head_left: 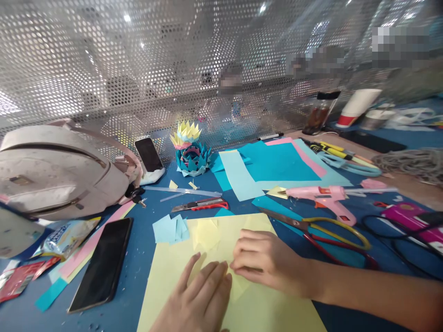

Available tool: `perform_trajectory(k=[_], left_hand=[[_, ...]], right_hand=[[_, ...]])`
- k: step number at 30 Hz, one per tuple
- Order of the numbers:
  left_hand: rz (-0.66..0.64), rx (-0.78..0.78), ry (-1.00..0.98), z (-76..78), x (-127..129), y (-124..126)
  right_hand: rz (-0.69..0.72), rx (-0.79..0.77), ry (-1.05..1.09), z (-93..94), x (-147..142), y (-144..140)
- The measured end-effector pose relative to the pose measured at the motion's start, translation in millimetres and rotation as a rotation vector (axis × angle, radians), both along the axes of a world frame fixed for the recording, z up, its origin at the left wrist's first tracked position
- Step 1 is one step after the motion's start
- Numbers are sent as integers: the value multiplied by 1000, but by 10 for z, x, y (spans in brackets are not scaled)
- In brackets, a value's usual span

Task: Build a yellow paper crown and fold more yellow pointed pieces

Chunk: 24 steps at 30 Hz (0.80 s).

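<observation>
Head view: both hands rest flat on a large pale yellow sheet (214,286) that lies on the blue tabletop (145,258) at 6 o'clock. The left hand (199,299) comes up from the bottom edge, palm down, fingers stretched out and slightly spread toward 1 o'clock, its grip open and pressing on the paper rather than pinching it. The right hand (266,260) enters from 4 o'clock, forearm laid across the tabletop, knuckles up and fingers curled down toward 9 o'clock; its fingertips touch a small folded yellow piece (238,283) on the sheet, just beside the left fingertips. Whether that grip pinches the fold or only presses it cannot be told.

Just at 1 o'clock of the right hand lie scissors (321,235) with yellow and red handles, and beyond them a pink glue gun (325,196). At 12 o'clock stands a paper flower (190,152) in teal and yellow. Small light blue squares (169,228) lie at 11 o'clock of the sheet, a dark phone (104,263) at 9 o'clock, and a pale backpack (58,170) at 10 o'clock.
</observation>
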State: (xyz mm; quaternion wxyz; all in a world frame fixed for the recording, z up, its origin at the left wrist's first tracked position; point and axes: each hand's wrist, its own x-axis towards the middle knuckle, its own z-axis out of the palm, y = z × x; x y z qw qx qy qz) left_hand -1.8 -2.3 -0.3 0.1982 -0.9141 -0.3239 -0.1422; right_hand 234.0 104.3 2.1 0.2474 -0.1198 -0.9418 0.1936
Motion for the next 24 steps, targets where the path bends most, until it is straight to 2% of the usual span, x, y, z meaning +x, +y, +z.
perform_trajectory(k=[5,11,13,15,19,24], left_hand=[[6,-19,-6,5,-4,-3],[15,-27,14,26,2,-3],[19,-31,16,27,1,-6],[22,-40,9,20,-1,-7],[17,-29,-1,-4,-1,-2],[24,-19,-7,-6,2,0]], right_hand=[[51,194,-44,19,32,30],[90,221,-68,40,17,68],[86,170,-70,43,6,75],[53,54,-62,47,-9,74],[-84,-159,-77,60,-43,54],[-185,-170,-166,40,-81,17]])
